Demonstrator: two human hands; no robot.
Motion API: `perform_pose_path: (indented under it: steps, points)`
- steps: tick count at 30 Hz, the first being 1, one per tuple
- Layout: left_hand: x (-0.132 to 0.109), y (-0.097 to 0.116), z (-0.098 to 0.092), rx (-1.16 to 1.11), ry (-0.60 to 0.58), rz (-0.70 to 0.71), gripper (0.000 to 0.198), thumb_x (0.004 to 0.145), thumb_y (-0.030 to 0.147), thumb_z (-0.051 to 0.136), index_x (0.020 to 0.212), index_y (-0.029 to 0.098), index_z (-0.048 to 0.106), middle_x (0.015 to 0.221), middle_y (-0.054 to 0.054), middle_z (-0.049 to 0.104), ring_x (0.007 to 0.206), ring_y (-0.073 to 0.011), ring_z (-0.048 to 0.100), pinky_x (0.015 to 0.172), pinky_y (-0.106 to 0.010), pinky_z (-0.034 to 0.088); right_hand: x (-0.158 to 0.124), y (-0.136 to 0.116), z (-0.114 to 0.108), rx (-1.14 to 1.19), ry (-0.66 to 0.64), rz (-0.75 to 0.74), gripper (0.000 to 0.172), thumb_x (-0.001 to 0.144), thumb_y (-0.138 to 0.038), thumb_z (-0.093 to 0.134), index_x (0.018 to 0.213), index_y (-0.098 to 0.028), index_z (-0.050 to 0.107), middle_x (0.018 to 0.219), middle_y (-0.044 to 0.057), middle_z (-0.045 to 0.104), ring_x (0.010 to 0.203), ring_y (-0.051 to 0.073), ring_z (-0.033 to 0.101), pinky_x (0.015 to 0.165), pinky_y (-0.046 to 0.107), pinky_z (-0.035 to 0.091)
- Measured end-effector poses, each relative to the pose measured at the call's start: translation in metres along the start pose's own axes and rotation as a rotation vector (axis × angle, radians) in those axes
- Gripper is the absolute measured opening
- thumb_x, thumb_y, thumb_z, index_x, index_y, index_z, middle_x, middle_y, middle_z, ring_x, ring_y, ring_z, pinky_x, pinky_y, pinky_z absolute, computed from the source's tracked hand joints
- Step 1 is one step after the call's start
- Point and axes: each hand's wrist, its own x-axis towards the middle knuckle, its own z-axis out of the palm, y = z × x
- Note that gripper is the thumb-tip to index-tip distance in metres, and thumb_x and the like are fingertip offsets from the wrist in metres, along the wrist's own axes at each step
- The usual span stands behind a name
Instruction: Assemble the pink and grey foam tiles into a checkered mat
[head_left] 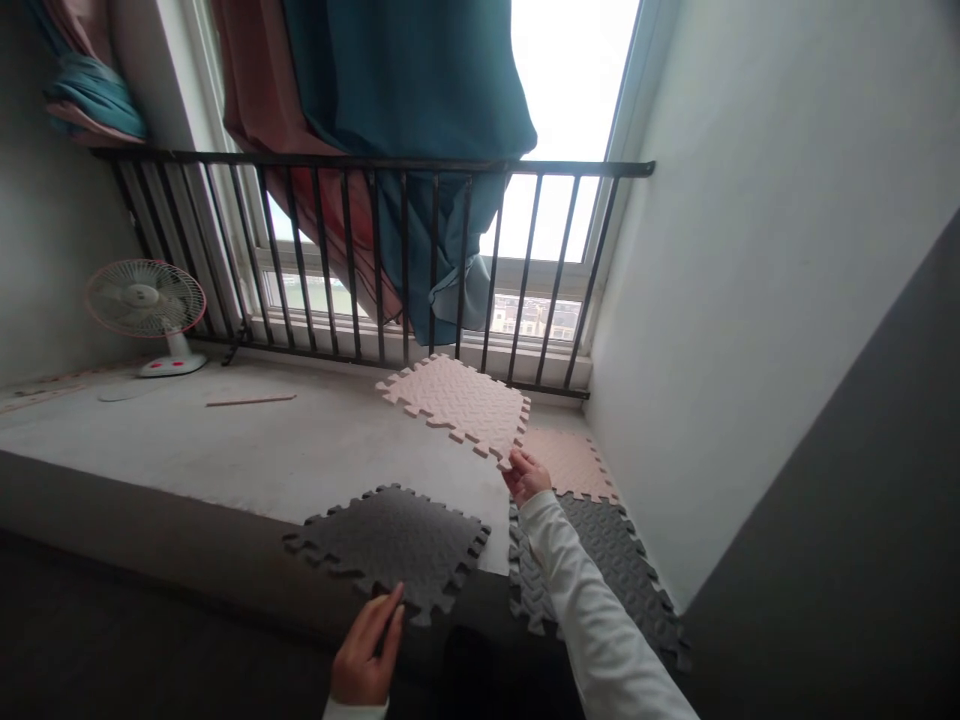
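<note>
Head view: the reference landmark is the black metal railing (375, 161), fixed across the window (574, 90) on the far side of the concrete ledge (247, 445). The right hand (529, 476), below a white sleeve (581, 590), grips a pale pink foam tile (465, 405) by its near corner; thumb and fingers are closed in a narrow pinch. This tile is tilted and sits before the right half of the railing, its far edge overlapping the foot of the bars in view. The left hand (367, 645) is well forward of the railing, on the side nearest to where I stand. Its thumb and index finger are drawn together at the near edge of a dark gray foam tile (390, 535), also in a narrow pinch; that tile extends out past the front of the ledge. Two further interlocking tiles lie near the right end of the railing, beside the white wall (750, 250): a pink corner tile (574, 460) closer to the bars, and a charcoal tile (611, 540) adjoining it on the near side. An electric fan (142, 295) stands in front of the railing's left end. A thin strip (251, 401) lies on the near side of the railing, left of center. A teal curtain (420, 80) and a dusty pink curtain (255, 90) hang behind the bars.
</note>
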Motion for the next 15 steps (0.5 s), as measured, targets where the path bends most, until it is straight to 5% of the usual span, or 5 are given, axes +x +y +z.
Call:
perform_pose_path:
  steps: [3,6,10,15]
  points:
    - [-0.009,-0.015,0.040,-0.023,-0.114,-0.194,0.019,0.056,0.026,0.063,0.075,0.029,0.066,0.082,-0.003,0.064,0.088,-0.0206,0.057,0.092,-0.030,0.038,-0.017,0.034,-0.001,0.023,0.008,0.076,0.032,0.050,-0.025,0.069,0.074,-0.018,0.049,0.047,-0.009,0.050,0.043,0.006,0.047,0.046,0.019,0.043]
    - [-0.012,-0.034,0.060,-0.030,-0.168,-0.319,0.019,0.053,0.019,0.065,0.070,0.028,0.065,0.079,-0.002,0.063,0.091,-0.0226,0.056,0.092,-0.034,0.038,-0.031,0.074,-0.008,-0.076,0.035,0.165,0.029,0.049,-0.023,0.068,0.069,-0.018,0.048,0.047,-0.007,0.051,0.045,0.007,0.049,0.045,0.018,0.042]
    - [-0.013,-0.052,0.072,-0.066,-0.181,-0.492,0.022,0.050,0.012,0.064,0.069,0.023,0.060,0.071,-0.001,0.062,0.088,-0.0244,0.057,0.090,-0.039,0.040,-0.044,0.120,-0.023,-0.193,0.045,0.255,0.024,0.049,-0.015,0.066,0.057,-0.017,0.044,0.039,-0.006,0.045,0.038,0.008,0.046,0.040,0.019,0.038]
    - [-0.020,-0.062,0.076,-0.424,-0.016,-0.775,0.025,0.051,0.008,0.062,0.068,0.019,0.047,0.065,0.000,0.057,0.077,-0.0241,0.060,0.078,-0.040,0.046,-0.050,0.156,-0.037,-0.314,0.029,0.273,0.022,0.049,-0.013,0.064,0.058,-0.017,0.045,0.036,-0.006,0.044,0.037,0.010,0.046,0.038,0.020,0.034]
